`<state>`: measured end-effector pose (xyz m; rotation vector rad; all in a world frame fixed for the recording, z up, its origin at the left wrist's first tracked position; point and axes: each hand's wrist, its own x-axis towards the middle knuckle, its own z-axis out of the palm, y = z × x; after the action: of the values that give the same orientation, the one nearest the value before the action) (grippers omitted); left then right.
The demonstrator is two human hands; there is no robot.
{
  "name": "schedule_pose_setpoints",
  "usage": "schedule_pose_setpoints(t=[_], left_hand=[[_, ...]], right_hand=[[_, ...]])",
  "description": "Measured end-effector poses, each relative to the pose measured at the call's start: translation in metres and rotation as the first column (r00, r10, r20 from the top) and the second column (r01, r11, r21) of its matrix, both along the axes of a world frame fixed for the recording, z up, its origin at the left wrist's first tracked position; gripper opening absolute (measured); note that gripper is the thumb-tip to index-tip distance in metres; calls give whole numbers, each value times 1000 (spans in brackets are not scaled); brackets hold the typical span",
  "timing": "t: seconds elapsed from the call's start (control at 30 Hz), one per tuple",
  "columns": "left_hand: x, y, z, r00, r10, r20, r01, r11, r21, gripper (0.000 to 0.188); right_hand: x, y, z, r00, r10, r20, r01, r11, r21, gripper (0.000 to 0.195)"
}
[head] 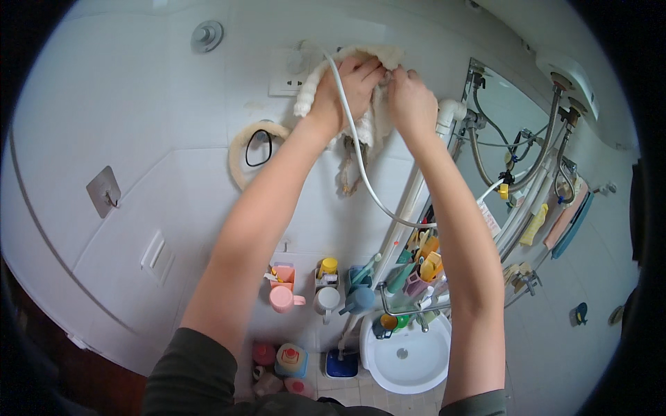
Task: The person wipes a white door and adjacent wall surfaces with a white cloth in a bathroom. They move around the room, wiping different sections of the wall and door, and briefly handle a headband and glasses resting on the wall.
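High on the wall, my left hand (351, 91) lies over a bunched cream fleecy cloth (372, 52), fingers curled into it. From the right, my right hand (414, 101) grips the cloth's edge, its fingertips close to those of my left hand. White ribbed fabric (307, 99) shows beside my left wrist, and thin brownish cords or strands (346, 174) dangle below. Whatever holds the bundle to the wall is hidden. A white power cord (349, 118) loops in front of my left hand. A plugged wall socket (289, 80) sits just left of it.
Left of the bundle hang a cream fabric headband (238, 151) and a black hair tie (247, 151). A white pipe (413, 192) and a mirror (507, 99) stand right. Below are wall-mounted cups (327, 300), a toothbrush holder (418, 283), a washbasin (411, 372) and several bottles (291, 359).
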<state>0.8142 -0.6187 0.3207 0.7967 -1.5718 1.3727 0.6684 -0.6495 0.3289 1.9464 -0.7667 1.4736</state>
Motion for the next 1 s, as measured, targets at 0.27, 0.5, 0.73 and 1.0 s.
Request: schedule_pose_setpoints(t=[0.27,0.5,0.73,1.0], left_hand=[[21,0,-36,968,-81,238,53,991,121,23],[20,-2,-18,971,2,237,0,1000,-8,38],[9,-14,-36,993,-45,107,43,999,19,40],[0,-4,-32,998,51,-43,-52,999,-4,39]], right_hand=[[-4,7,-55,993,-11,-117,24,994,110,15],[-10,9,-24,997,9,-76,-12,999,-31,15],[-4,-12,-30,968,-167,-189,166,986,-23,14],[-10,9,-9,983,-79,-166,47,981,-186,32]])
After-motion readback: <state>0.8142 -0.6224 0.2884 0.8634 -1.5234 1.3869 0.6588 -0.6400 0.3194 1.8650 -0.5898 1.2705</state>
